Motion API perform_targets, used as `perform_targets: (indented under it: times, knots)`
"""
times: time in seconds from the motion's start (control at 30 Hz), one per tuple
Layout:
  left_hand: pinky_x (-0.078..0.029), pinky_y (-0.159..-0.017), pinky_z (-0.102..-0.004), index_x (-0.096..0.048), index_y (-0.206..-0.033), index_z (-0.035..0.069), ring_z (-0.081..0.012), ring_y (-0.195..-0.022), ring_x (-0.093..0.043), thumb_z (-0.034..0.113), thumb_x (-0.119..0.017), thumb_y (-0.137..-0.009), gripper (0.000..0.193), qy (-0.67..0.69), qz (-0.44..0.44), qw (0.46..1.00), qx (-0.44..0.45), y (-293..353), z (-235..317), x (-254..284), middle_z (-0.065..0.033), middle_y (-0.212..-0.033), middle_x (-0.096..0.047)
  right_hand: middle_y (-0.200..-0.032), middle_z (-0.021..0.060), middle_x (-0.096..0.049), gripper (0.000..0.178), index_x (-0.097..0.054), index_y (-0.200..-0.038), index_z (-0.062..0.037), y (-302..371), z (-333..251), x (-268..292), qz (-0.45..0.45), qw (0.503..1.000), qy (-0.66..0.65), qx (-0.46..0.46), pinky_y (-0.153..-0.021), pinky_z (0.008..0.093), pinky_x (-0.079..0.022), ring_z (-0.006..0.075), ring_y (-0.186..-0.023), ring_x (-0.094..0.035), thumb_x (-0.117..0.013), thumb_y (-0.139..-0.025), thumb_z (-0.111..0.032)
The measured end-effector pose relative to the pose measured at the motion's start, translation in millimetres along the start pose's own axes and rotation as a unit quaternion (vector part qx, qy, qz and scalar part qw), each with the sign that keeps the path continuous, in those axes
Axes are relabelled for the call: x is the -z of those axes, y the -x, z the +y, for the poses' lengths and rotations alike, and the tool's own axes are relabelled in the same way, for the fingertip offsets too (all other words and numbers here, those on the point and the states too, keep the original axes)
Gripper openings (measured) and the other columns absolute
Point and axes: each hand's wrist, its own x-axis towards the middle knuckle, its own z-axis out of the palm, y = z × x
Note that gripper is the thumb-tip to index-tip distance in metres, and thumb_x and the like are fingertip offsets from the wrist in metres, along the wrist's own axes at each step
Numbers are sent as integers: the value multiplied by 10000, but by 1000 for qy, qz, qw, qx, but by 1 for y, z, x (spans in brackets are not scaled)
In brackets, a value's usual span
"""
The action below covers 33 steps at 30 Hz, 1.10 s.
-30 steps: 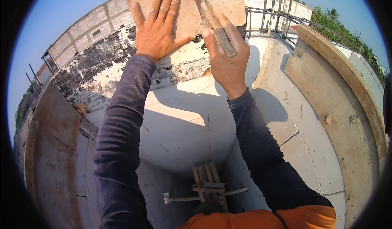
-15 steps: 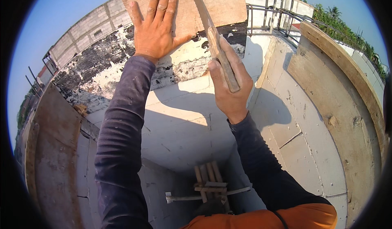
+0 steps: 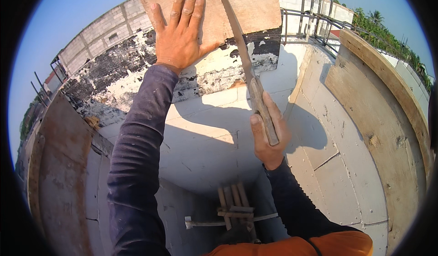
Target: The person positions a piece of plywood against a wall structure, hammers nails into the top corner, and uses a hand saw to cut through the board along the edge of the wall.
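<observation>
A flat sheet of plywood (image 3: 255,7) lies at the top of the view, over a board with flaking black and white paint (image 3: 132,60). My left hand (image 3: 180,32) presses flat on the plywood, fingers spread. In my right hand (image 3: 271,133) is a handsaw (image 3: 262,107), gripped round its worn wooden handle. Its toothed blade runs up and to the left, through the near edge of the plywood, to the right of my left hand. The blade's far end goes out of the picture at the top.
Pale block walls (image 3: 328,151) surround a deep shaft below me. Wooden poles lashed together (image 3: 235,206) stand down in it. Plywood boards line the left (image 3: 64,151) and right (image 3: 365,105) sides. Steel rebar (image 3: 315,14) sticks up at the far right.
My right hand has drawn the saw down toward me and slightly right, so more blade shows below the plywood's edge. My left hand stays flat on the sheet; the view has shifted slightly.
</observation>
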Motion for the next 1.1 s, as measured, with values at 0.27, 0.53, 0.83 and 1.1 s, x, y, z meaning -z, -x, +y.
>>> perform_targets:
  times: [0.27, 0.53, 0.83, 1.1]
  knots:
    - [70, -1289, -638, -178, -1702, 175, -234, -1644, -58, 929, -455, -847, 1173, 23, 18, 1000, -9, -13, 18, -3, -40, -1775, -147, -1365, 231, -689, 513, -591, -1453, 28, -105, 9, -28, 21, 1000, 11, 13, -1008, 350, -554, 238, -1191, -707, -743, -981, -105]
    - [81, -1292, -627, -174, -1703, 179, -236, -1642, -71, 923, -455, -853, 1164, 1, -16, 1000, 2, 4, -5, 5, -35, -1773, -153, -1372, 221, -688, 503, -599, -1443, 21, -15, 12, -13, 14, 999, 7, 35, -1016, 345, -549, 216, -1193, -703, -746, -978, -100]
    - [67, -1297, -618, -162, -1707, 234, -199, -1643, -55, 958, -378, -839, 1151, 13, 49, 998, -22, 5, -4, -6, 12, -1776, -147, -1405, 210, -674, 545, -564, -1490, -18, -11, 18, -14, -5, 1000, -10, 15, -1063, 361, -522, 305, -1309, -659, -734, -975, -69]
    - [24, -1291, -642, -183, -1706, 247, -204, -1641, -91, 937, -431, -843, 1133, 18, 96, 994, -41, -11, 21, -12, 31, -1768, -188, -1409, 263, -652, 520, -570, -1480, 23, -73, 34, -26, 12, 998, -23, 52, -1032, 346, -534, 261, -1243, -679, -718, -1002, -122]
